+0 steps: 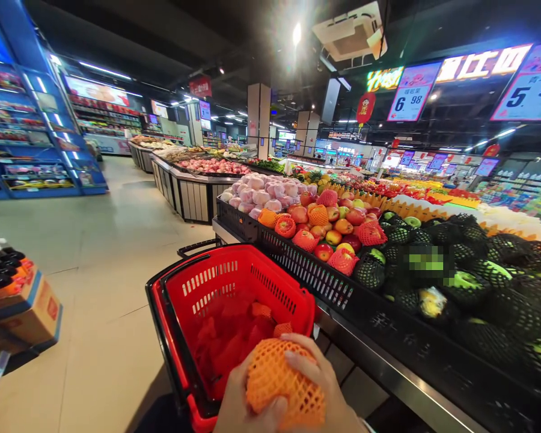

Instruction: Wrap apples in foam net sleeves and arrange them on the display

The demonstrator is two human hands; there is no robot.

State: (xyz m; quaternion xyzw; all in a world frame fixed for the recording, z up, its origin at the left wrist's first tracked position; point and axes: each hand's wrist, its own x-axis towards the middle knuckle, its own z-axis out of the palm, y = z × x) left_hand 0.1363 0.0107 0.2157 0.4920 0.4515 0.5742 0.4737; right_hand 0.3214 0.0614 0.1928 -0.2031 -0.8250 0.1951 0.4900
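Both my hands hold one round fruit wrapped in orange foam netting (279, 385) at the bottom of the view. My left hand (238, 403) cups it from the left and below. My right hand (324, 379) wraps over its top and right side. The fruit hangs over the near edge of a red plastic shopping basket (216, 282), which has more netted fruit in red and orange inside. The basket stands against a black produce stand (306, 270).
The stand carries apples in red and orange netting (329, 231), pale pink-wrapped fruit (264, 192) and green fruit in black netting (478, 276). More produce islands run back along the aisle (193, 180). Boxed bottles (9, 288) stand at left. Pale floor stretches left of the basket.
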